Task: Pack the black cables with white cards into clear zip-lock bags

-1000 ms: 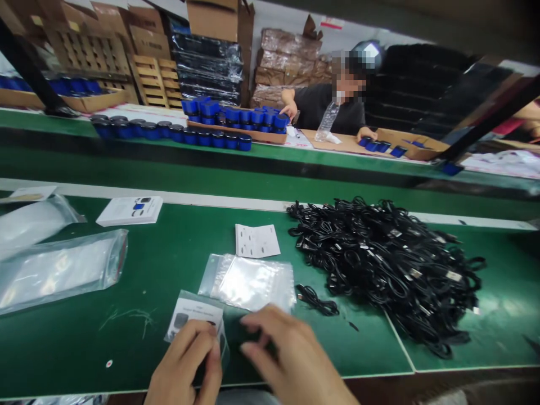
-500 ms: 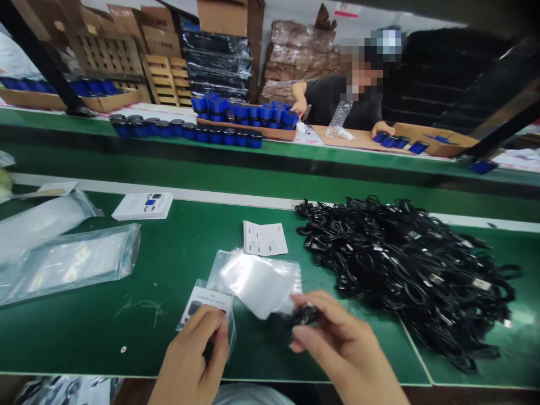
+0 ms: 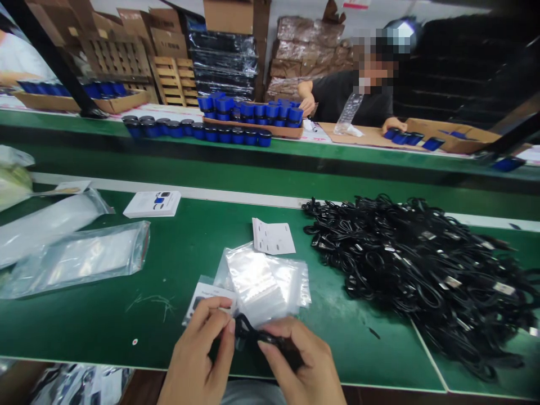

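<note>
Pinched in my left hand [image 3: 202, 349] is a small clear plastic bag with a printed leaflet [image 3: 206, 291] in it; the fingers cover much of it. My right hand [image 3: 306, 360] grips a coiled black cable [image 3: 248, 326], whose front loop meets the left fingertips at the bag's edge. Whether the loop is inside the bag I cannot tell. Just beyond the hands lie several empty clear bags [image 3: 270, 284], overlapping on the green table. A folded white leaflet [image 3: 276, 238] touches their far edge.
A big heap of black cables [image 3: 400, 264] spreads over the right side. At left are a stack of printed leaflets [image 3: 152, 204] and larger clear bag packs [image 3: 97, 259]. Across the bench, a person in dark clothing [image 3: 333, 95] handles blue cylindrical items [image 3: 236, 135].
My right hand has brought the cable left and down to the bag in my left hand. The view has shifted slightly, and the loose bags now lie more spread out.
</note>
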The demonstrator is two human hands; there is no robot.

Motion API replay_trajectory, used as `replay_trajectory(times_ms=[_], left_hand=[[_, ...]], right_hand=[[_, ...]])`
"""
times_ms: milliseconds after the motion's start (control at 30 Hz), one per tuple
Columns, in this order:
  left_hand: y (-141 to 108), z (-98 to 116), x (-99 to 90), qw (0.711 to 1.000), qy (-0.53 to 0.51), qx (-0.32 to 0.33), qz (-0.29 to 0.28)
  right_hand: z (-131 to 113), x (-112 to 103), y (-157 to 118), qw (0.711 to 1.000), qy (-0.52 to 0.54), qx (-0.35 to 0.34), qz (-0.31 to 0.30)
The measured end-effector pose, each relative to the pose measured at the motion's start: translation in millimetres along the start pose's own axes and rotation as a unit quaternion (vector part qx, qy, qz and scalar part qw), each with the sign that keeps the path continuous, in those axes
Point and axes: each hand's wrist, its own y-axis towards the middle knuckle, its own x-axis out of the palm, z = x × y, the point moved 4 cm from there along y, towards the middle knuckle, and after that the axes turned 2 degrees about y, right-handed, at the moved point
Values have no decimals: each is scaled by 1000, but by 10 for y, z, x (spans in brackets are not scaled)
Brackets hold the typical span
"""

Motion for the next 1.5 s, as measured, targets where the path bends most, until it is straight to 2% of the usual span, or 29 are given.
replay_trajectory(times_ms=[133,200,300,333,400,467,500,533,567,600,667,733,800,867,900,1000,1067,1133,1200,1267,1367,1433,1500], left_hand=[[-75,77,-2,997,49,45,27],[-111,101,4,997,47,36,39],[-159,132,24,997,43,35,55],[-172,138,32,997,43,38,59],[-192,140,42,996,43,43,68],[-204,138,35,995,42,45,83],[-208,138,24,994,41,45,94],[-211,142,11,993,41,44,106],[-213,150,-3,991,42,45,117],[-214,162,-14,990,45,48,125],[-214,198,-21,988,57,62,131],[-214,238,-5,986,68,84,125],[-213,273,25,984,72,110,117],[-206,293,53,983,65,134,108],[-199,292,58,983,61,139,103],[-162,235,16,989,39,112,87],[-140,166,-64,993,20,77,87],[-127,95,-149,995,9,51,85],[-123,47,-208,996,18,52,70],[-125,19,-242,996,31,67,58],[-128,1,-262,994,41,79,56],[-126,7,-253,994,45,87,54],[-117,18,-251,993,33,87,68]], right_hand=[[44,71,-17,999,32,9,11],[15,110,-14,998,42,-25,25],[-70,147,-4,996,-3,-80,48],[-75,161,6,997,-15,-62,41],[-26,205,24,999,17,45,-13],[33,261,8,971,122,179,-97],[36,278,-5,951,172,220,-134],[19,274,-8,941,196,227,-157],[-14,249,3,948,185,197,-166],[-59,212,20,968,138,137,-161],[-162,156,37,992,-22,-27,-120],[-230,179,15,969,-174,-164,-63],[-232,244,6,945,-246,-216,-3],[-208,291,33,940,-266,-209,36],[-196,296,60,944,-266,-191,37],[-195,237,166,963,-231,-119,-63],[-257,116,241,965,-222,-107,-86],[-351,17,316,953,-264,-144,-36],[-411,62,371,927,-327,-181,0],[-399,256,406,906,-379,-186,-31],[-324,540,418,884,-434,-158,-71],[-285,588,411,876,-456,-148,-49],[-250,519,405,867,-474,-154,-24]])
